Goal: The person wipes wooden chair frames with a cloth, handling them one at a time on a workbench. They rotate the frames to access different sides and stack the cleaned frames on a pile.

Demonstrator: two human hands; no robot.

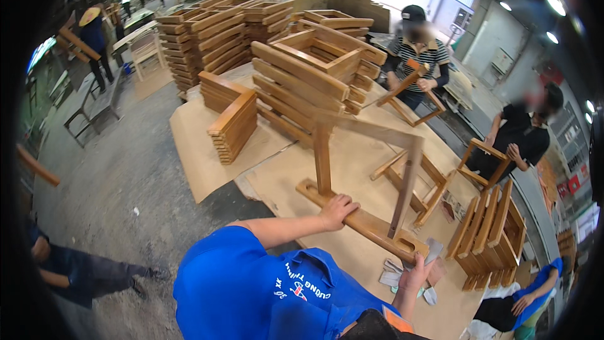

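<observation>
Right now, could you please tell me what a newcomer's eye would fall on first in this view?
Probably the wooden frame standing near the centre, with the left hand on its bar and the right hand at its right end. The bright blue shirt at lower centre might come next, then the stacked frames at upper centre.

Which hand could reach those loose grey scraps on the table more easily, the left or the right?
Probably the right hand: it is close beside the grey scraps, near the right end of the wooden frame. The left hand is farther away, gripping the frame's thick bar.
</observation>
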